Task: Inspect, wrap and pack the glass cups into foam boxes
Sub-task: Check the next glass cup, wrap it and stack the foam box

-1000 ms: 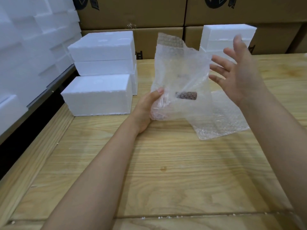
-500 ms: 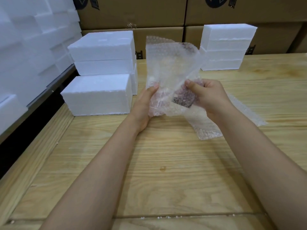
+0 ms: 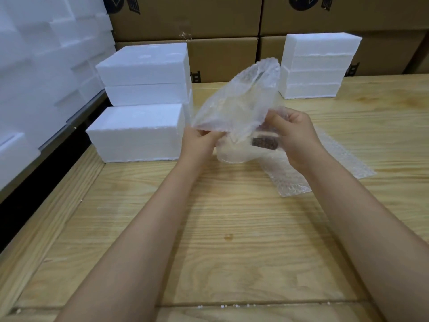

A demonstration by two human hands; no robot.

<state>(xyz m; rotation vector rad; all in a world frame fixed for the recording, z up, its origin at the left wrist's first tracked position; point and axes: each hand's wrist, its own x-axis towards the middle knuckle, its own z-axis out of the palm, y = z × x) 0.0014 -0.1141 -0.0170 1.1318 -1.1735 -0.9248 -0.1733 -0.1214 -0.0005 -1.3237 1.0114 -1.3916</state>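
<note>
The fingers (image 3: 209, 135) of the left hand (image 3: 198, 141) are curled in and pinch the lower edge of a bubble wrap sheet (image 3: 241, 98). The right hand (image 3: 296, 135) has its fingers (image 3: 278, 119) bent and closed over the sheet's other side, pressing it against the glass cup (image 3: 232, 151) inside.

The cup is clear and shows only dimly through the plastic. Its round base edge points down and toward the camera, and a dark rectangular label (image 3: 264, 143) sits on its side (the print is too small to read). It is held between the two hands, above the wooden table (image 3: 232, 252) and not touching it. The loose upper part of the sheet rises in a crumpled flap above the hands.

A second bubble wrap sheet (image 3: 343, 159) lies flat on the table under and beyond the right wrist. A closed foam box (image 3: 134, 133) stands just left of the left hand, with a stack of foam boxes (image 3: 144, 75) behind it. Another foam stack (image 3: 318, 66) stands at the back right, and cardboard cartons (image 3: 220, 19) line the far edge.
</note>
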